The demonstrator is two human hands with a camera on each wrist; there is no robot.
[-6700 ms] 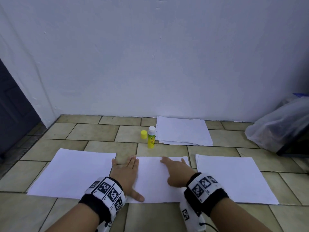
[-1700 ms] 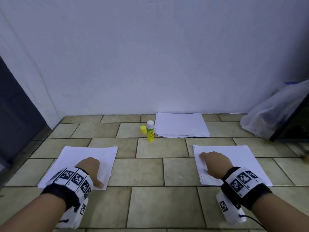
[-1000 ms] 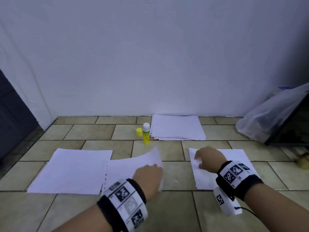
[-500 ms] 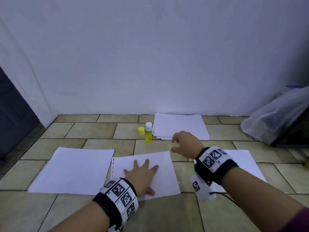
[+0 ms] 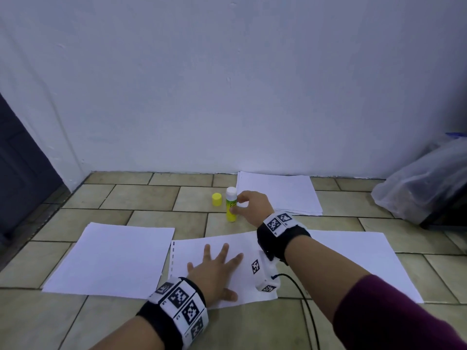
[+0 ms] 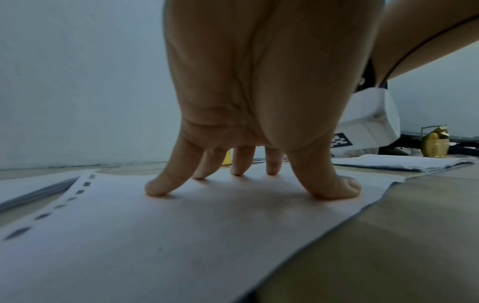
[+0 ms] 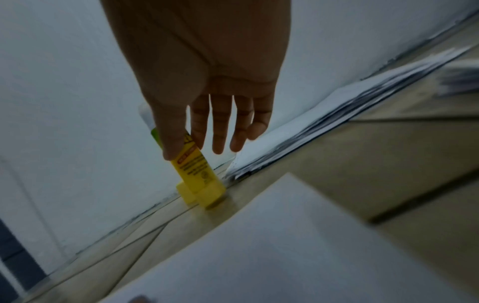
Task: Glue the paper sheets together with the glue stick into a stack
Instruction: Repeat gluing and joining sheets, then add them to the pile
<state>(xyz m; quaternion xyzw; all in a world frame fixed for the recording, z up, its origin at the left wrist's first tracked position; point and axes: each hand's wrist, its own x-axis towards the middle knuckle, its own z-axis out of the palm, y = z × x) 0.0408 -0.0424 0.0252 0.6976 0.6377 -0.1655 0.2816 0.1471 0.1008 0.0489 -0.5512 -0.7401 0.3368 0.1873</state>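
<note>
The yellow glue stick point(image 5: 231, 215) point(image 7: 197, 170) stands upright and uncapped on the tiled floor, white tip up. My right hand point(image 5: 238, 205) point(image 7: 191, 149) has reached it, thumb and forefinger pinching its sides. Beside it on the left sits its yellow cap point(image 5: 216, 199). A single white sheet point(image 5: 194, 251) point(image 6: 181, 235) with punched holes along its left edge lies in front of me. My left hand point(image 5: 214, 267) point(image 6: 249, 182) presses it flat with spread, straight fingers.
A pile of white sheets point(image 5: 113, 256) lies to the left and another point(image 5: 353, 261) to the right. A thicker paper stack point(image 5: 278, 193) sits against the white wall. A clear plastic bag point(image 5: 424, 190) is at the far right, a dark door point(image 5: 17, 173) at the left.
My left hand carried a sheet from the left pile to the middle and now presses it flat. My right hand left the right pile and reached forward to the glue stick.
</note>
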